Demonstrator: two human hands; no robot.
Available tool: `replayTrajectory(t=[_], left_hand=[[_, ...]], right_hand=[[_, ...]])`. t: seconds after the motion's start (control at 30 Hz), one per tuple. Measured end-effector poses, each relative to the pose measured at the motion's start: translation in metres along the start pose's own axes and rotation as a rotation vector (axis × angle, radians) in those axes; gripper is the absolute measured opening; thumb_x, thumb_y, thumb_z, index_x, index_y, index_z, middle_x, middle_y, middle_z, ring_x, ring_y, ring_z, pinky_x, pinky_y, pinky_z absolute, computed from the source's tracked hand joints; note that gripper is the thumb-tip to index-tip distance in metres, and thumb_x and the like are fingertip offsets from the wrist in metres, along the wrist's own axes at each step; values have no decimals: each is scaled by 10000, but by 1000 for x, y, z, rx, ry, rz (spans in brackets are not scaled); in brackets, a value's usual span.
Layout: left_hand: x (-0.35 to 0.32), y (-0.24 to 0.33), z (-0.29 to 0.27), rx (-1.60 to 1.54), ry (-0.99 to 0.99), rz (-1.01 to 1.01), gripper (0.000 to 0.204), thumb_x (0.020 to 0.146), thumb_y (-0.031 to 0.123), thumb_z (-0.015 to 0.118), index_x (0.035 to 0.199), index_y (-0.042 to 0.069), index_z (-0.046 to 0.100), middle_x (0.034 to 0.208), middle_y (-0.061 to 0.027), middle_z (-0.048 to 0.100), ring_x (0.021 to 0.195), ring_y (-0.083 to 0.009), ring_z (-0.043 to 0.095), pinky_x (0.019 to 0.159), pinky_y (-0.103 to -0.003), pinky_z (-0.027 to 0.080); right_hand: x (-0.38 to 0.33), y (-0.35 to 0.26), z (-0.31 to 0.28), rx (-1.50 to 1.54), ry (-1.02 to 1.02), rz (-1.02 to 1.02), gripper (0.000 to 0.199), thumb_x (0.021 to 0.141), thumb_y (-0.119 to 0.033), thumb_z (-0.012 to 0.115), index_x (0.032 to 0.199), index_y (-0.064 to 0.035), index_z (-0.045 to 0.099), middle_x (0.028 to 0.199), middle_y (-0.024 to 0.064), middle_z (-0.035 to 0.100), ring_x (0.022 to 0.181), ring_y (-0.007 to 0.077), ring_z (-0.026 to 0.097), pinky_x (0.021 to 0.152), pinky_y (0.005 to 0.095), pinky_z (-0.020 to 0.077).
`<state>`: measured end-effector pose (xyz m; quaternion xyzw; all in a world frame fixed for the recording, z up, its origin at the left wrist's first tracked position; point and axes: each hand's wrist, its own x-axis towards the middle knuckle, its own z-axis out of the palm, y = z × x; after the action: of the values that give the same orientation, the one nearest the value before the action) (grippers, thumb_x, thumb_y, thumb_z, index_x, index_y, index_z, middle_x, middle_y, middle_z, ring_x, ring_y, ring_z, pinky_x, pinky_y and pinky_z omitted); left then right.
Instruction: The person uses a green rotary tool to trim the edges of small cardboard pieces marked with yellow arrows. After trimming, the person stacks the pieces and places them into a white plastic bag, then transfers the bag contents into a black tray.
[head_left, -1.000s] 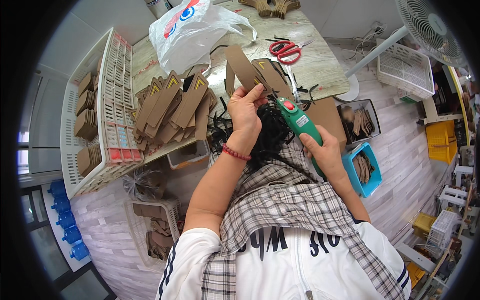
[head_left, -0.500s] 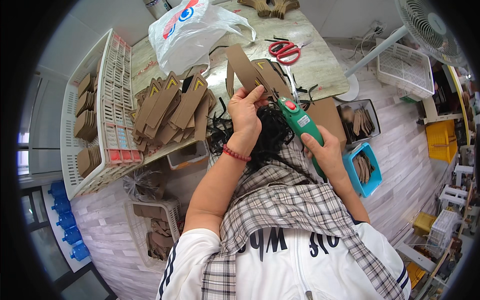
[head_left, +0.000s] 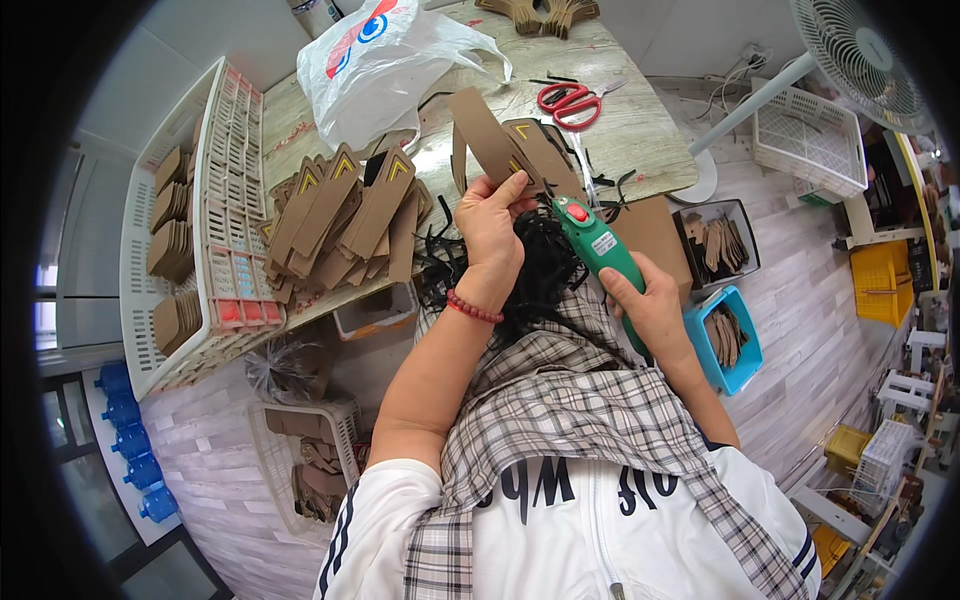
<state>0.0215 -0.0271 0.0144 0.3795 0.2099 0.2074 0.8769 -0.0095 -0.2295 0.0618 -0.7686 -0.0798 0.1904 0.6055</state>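
Between the thumb and fingers of my left hand [head_left: 488, 228] is a brown strap piece [head_left: 488, 130], curved into a loop above the table edge. My right hand [head_left: 655, 308] is wrapped round a green handheld electric cutter [head_left: 592, 243] with a red button. Its tip points up and left, close to the brown pieces beside my left fingers; whether it touches them I cannot tell. Black strip offcuts [head_left: 545, 265] lie heaped on my lap under both hands. Left of my left hand, brown strap pieces with yellow chevrons [head_left: 335, 215] are piled on the table.
A white plastic bag [head_left: 375, 75] and red-handled scissors [head_left: 570, 103] lie on the table [head_left: 620, 70]. A white crate [head_left: 215, 200] with brown stacks stands at the left. On the right are a blue bin [head_left: 745, 365], a black-rimmed box [head_left: 755, 240] and a standing fan [head_left: 865, 60].
The cutter and my right hand have shifted very slightly left and up. My left hand and the brown strap piece have stayed almost still.
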Motion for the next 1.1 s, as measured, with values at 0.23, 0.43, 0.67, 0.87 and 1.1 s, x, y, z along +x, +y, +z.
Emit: replayTrajectory(t=[0.23, 0.43, 0.67, 0.87, 1.1], left_hand=[[-2, -1, 0, 15, -14, -32, 57, 839, 36, 644, 895, 25, 640, 797, -58, 679, 665, -137, 634, 583, -252, 502], [-4, -2, -1, 12, -43, -76, 62, 838, 34, 643, 899, 21, 641, 805, -66, 681, 672, -145, 640, 584, -256, 501], [-12, -6, 3, 0, -45, -118, 62, 823, 17, 652, 877, -10, 642, 790, -77, 677, 634, -135, 629, 540, -244, 504], [-16, -6, 4, 46, -89, -148, 76, 847, 37, 632, 913, 0, 641, 822, -78, 680, 670, -152, 642, 590, -265, 518], [-10, -5, -1, 54, -130, -179, 90, 851, 41, 627, 935, 10, 637, 844, -71, 678, 710, -147, 642, 620, -275, 517]], right_hand=[[-1, -3, -1, 12, -9, 11, 314, 858, -260, 677, 994, 15, 610, 672, -5, 572, 533, 36, 491, 479, 201, 407], [0, -4, -1, 27, -2, 14, 311, 856, -257, 680, 995, 13, 610, 676, -3, 576, 532, 36, 489, 477, 197, 408], [6, -4, -3, 17, -12, -4, 300, 861, -264, 671, 972, 8, 611, 679, -1, 574, 543, 40, 491, 492, 198, 411], [11, -8, -3, 1, -9, -20, 278, 864, -251, 665, 955, 6, 610, 670, -9, 561, 544, 41, 484, 494, 202, 405], [19, -8, 0, 47, 4, -20, 271, 866, -247, 664, 957, 2, 613, 661, -10, 559, 541, 41, 494, 487, 197, 404]])
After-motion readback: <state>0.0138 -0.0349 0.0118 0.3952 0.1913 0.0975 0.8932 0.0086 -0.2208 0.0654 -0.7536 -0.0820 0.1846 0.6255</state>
